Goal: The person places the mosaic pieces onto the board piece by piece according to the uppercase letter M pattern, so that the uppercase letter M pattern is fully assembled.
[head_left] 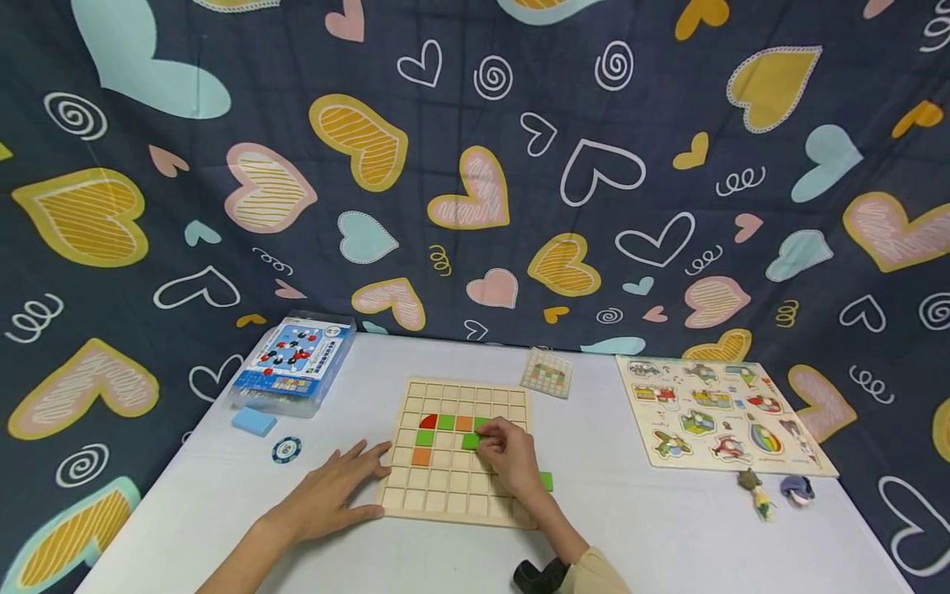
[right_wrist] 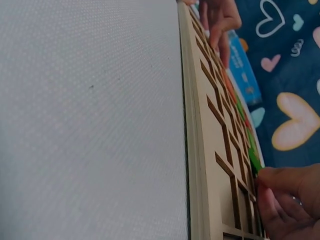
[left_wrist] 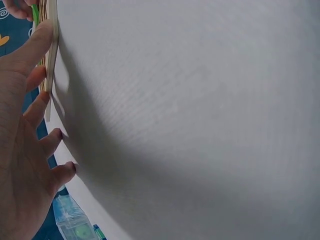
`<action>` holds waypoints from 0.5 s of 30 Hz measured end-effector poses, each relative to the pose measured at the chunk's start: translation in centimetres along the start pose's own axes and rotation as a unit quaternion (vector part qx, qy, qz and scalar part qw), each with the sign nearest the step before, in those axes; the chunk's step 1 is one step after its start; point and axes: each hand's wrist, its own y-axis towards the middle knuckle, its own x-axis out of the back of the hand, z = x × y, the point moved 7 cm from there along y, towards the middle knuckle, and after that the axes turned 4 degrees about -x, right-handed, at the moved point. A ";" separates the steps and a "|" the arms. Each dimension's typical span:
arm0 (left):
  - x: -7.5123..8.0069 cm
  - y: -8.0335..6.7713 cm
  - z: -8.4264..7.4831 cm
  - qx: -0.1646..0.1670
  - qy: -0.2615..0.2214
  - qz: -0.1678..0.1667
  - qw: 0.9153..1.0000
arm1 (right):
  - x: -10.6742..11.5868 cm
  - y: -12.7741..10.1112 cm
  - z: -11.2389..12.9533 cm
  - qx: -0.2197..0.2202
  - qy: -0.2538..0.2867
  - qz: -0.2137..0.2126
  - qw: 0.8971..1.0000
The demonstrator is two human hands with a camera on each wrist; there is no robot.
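A wooden grid board (head_left: pixel 438 502) lies on the white table, divided into small square cells. In its upper part sit a red rounded tile (head_left: pixel 429 421), orange tiles (head_left: pixel 421 456) and green tiles (head_left: pixel 426 438). My right hand (head_left: pixel 510 458) reaches over the board's right side and pinches a green tile (right_wrist: pixel 255 160) between thumb and fingers, close over the cells. My left hand (head_left: pixel 330 491) rests with spread fingers at the board's left edge, thumb and fingertips touching it. Partly behind the right wrist, another green tile (head_left: pixel 547 481) lies beside the board.
Behind the board is a small pattern card (head_left: pixel 547 373). A boxed molecule set (head_left: pixel 300 363), a blue block (head_left: pixel 254 421) and a round chip (head_left: pixel 286 450) are at left. At right lie a picture puzzle board (head_left: pixel 712 412) and two small figures (head_left: pixel 755 495). A black object (head_left: pixel 538 577) is at the front.
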 end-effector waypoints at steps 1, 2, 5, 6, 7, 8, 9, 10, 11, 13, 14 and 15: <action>0.0 0.0 0.0 -0.001 0.000 -0.001 1.000 | 0.0 0.0 0.0 0.001 0.001 0.000 1.000; 0.0 0.0 0.0 -0.003 0.001 -0.001 1.000 | -0.1 0.1 -0.1 0.002 0.004 0.001 1.000; 0.0 0.0 -0.1 -0.009 0.004 -0.004 1.000 | -0.1 0.2 -0.2 0.001 0.008 0.001 1.000; 0.0 0.0 -0.1 -0.011 0.005 -0.005 1.000 | -0.2 0.2 -0.3 0.000 0.012 0.002 1.000; 0.0 0.0 -0.1 -0.013 0.007 -0.006 1.000 | -0.2 0.3 -0.3 -0.001 0.015 0.002 1.000; 0.0 0.0 -0.1 -0.013 0.008 -0.006 1.000 | -0.2 0.3 -0.3 -0.001 0.018 0.003 1.000; 0.0 -0.1 -0.1 -0.013 0.009 -0.007 1.000 | -0.2 0.3 -0.2 0.000 0.024 0.004 1.000; 0.0 -0.1 0.0 -0.013 0.009 -0.007 1.000 | -0.3 0.3 -0.2 0.000 0.031 0.005 1.000; 0.0 -0.1 0.0 -0.012 0.009 -0.007 1.000 | -0.3 0.3 -0.1 0.001 0.038 0.007 0.999; 0.0 0.0 0.0 -0.010 0.008 -0.005 1.000 | -0.1 0.0 1.1 0.000 0.054 0.013 0.998; 0.0 0.0 0.0 -0.010 0.008 -0.005 1.000 | 0.0 -0.1 1.6 0.000 0.059 0.017 0.998; -0.1 0.0 0.0 -0.010 0.007 -0.004 1.000 | -0.1 -0.1 1.7 -0.001 0.065 0.018 0.998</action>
